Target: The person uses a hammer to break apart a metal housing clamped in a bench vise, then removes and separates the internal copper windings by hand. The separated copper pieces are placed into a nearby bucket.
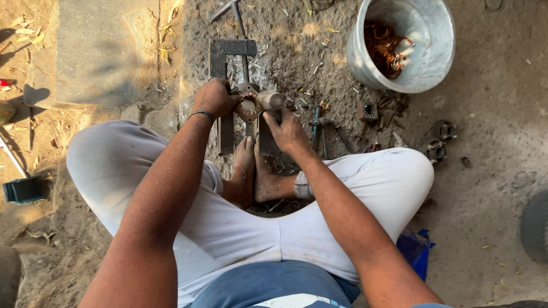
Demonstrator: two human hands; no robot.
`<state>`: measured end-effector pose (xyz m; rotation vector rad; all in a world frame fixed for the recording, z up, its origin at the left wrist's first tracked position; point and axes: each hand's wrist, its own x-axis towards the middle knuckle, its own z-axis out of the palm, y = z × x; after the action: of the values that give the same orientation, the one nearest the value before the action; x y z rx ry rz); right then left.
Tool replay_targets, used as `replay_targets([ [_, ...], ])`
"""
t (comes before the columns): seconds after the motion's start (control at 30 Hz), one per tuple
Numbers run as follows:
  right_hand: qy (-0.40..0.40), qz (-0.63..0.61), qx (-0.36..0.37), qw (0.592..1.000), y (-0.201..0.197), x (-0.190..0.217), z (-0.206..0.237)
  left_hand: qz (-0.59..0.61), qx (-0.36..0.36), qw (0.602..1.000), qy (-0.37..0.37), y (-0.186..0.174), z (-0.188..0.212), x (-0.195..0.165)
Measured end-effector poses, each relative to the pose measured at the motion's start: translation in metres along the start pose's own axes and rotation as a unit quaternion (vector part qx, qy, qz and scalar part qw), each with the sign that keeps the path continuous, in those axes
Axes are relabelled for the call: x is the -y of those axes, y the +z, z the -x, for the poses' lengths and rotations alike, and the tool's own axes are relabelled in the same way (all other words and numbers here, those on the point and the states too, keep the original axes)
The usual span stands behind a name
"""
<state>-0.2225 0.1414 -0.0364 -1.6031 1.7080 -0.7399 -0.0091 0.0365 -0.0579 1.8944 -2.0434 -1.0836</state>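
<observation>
1. The left hand (pixel 214 98) is closed in a fist around the left side of a small rusty metal part (pixel 249 106), knuckles up, with a dark band on the wrist just behind it.
2. The right hand (pixel 288 130) reaches in from the right; its fingers curl around a short grey cylinder (pixel 270 100), which sits at the upper right edge of the rusty part and touches it.
3. The rusty part lies between the two hands, directly ahead of the person's bare feet (pixel 254 171), and rests on a dark metal frame (pixel 228 63) on the ground.
4. A thin metal rod (pixel 242 40) runs up from the part, away from the person, across the frame.
5. The person sits with knees spread, in pale trousers, soles pressed together just below the frame.
6. A grey metal bucket (pixel 428 63) stands well apart at the upper right, with a tangle of copper-coloured wire (pixel 385 48) inside.
7. Small round metal pieces (pixel 439 142) lie on the dirt to the right, near the right knee.
</observation>
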Motion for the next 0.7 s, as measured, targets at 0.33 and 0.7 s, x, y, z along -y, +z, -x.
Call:
replay_targets([
  [0.33, 0.238, -0.33, -0.053, 0.912, -0.076, 0.028, 0.044, 0.328, 0.007, 0.941, 0.086, -0.025, -0.007, -0.018],
  [0.7, 0.227, -0.405, -0.095, 0.88, -0.067, 0.039, 0.058, 0.262, -0.034, 0.935, 0.236, -0.003, 0.011, -0.031],
])
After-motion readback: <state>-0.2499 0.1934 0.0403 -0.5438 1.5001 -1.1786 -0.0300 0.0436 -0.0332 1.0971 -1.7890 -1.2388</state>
